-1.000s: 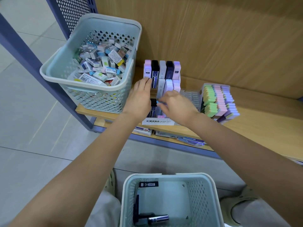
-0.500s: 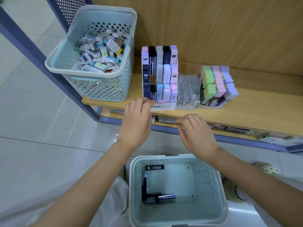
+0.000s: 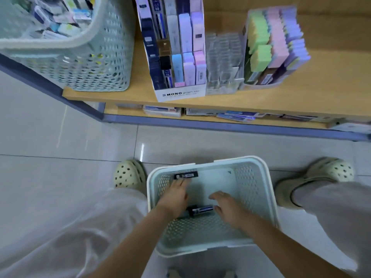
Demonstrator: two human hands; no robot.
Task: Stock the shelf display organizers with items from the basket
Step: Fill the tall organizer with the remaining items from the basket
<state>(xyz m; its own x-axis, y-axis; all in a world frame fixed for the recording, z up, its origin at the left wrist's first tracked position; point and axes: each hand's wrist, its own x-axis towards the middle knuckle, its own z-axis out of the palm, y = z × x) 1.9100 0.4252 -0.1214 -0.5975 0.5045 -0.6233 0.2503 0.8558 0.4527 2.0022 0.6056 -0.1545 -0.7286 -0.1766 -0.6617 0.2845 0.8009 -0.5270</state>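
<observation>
A pale green basket (image 3: 261,183) stands on the floor between my feet. Inside it, one black case (image 3: 185,175) lies at the far left and a dark case with a blue label (image 3: 200,209) lies near the front. My left hand (image 3: 175,197) is down in the basket with fingers stretched toward the far case, its palm over the left end of the near one. My right hand (image 3: 226,205) hovers, fingers relaxed, just right of the near case. Up on the shelf, the white MONO organizer (image 3: 180,95) holds rows of dark and pastel cases.
A second basket (image 3: 104,63) full of small erasers sits at the shelf's left end. A clear tiered organizer (image 3: 222,63) and a tray of green, pink and purple blocks (image 3: 275,43) stand right of the MONO box. Flat packs (image 3: 236,115) lie on the lower shelf. Cream clogs (image 3: 129,175) flank the floor basket.
Both hands have left the MONO organizer, dropped past the shelf edge and gone down into the floor basket. My view has tilted down toward my feet.
</observation>
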